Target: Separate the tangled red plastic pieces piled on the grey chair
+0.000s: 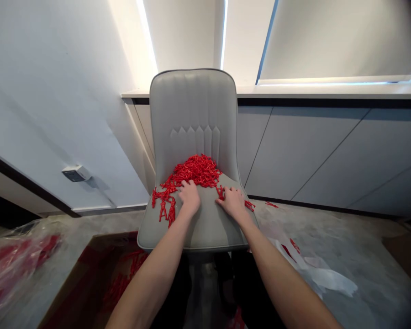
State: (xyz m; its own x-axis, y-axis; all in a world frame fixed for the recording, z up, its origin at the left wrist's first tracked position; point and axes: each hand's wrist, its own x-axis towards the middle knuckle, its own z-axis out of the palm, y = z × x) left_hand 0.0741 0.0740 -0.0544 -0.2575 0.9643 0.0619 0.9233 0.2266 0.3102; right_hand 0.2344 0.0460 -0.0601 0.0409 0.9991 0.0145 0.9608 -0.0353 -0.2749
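Note:
A heap of small glossy red pieces (197,170) lies on the seat of a grey padded chair (205,228), against its backrest. Some loose ones are forked, like a narrow letter A; their exact kind is too small to tell. At the heap's front edge, my left hand (189,199) rests with fingers apart, touching or just above the nearest pieces. More red pieces (164,205) are spread to its left. Toward the seat's right side is my right hand (233,202), fingers bent and thumb apart. Red pieces (220,192) show beside its fingers and under its outer edge.
A cardboard box (85,274) with red pieces inside stands on the floor at left, near a clear plastic bag (20,260) of red material. White paper scraps (329,278) lie on the right floor. Grey cabinets (304,146) run behind the chair.

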